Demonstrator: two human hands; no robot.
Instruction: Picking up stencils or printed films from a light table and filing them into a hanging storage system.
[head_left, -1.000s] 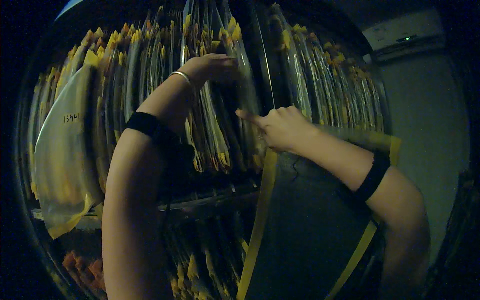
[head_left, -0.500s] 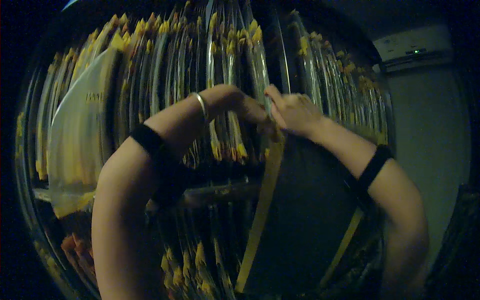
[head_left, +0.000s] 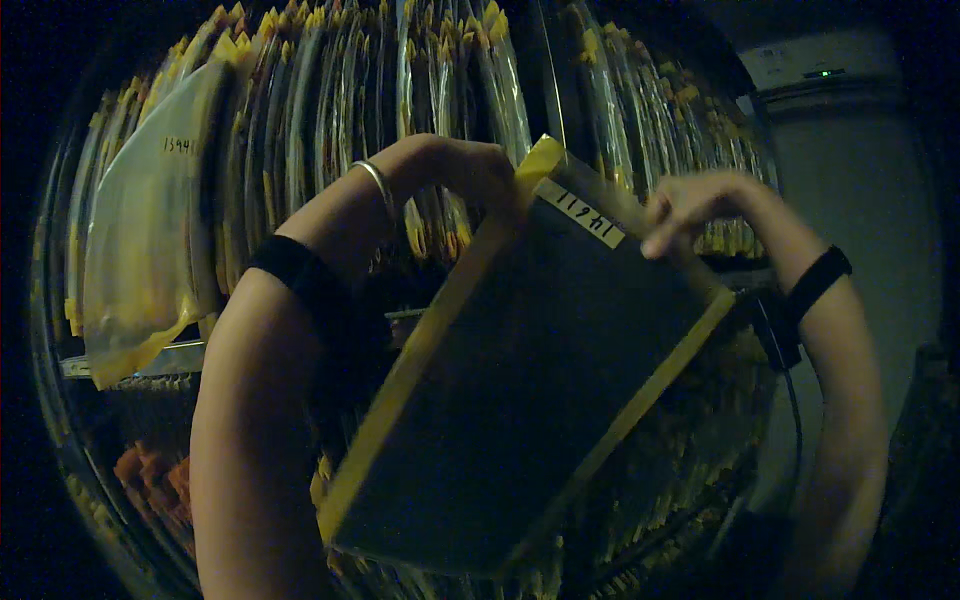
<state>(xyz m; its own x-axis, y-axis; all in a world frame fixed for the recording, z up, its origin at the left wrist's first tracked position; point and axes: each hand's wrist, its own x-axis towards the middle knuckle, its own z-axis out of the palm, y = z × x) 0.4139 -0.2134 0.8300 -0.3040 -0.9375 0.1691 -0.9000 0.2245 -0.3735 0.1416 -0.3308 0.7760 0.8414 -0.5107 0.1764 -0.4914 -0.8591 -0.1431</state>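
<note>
A large, dark flat sheet [head_left: 530, 350] with yellow strips along its two long sides hangs tilted in front of me, its upper end pointing up and left. Near its top is a small pale label [head_left: 582, 214] with handwriting. My left hand [head_left: 490, 185] closes on the upper left edge of the sheet, by the yellow corner; its fingertips are partly hidden. My right hand [head_left: 690, 215] is bent at the upper right edge, its thumb overlapping the sheet beside the label. Motion blurs this hand, so whether it grips the edge is unclear.
Rows of upright sleeves [head_left: 330, 130] with yellow tips pack the rack behind. A translucent sleeve [head_left: 150, 230] sticks out at left above a shelf edge [head_left: 150, 360]. More sheets fill the lower level, with an orange-red bundle [head_left: 150, 475]. A white wall unit [head_left: 825, 75] is at upper right.
The dark sheet has swung toward a diagonal tilt, bringing its labelled top end out in front of the row. My right hand has moved right, away from my left hand.
</note>
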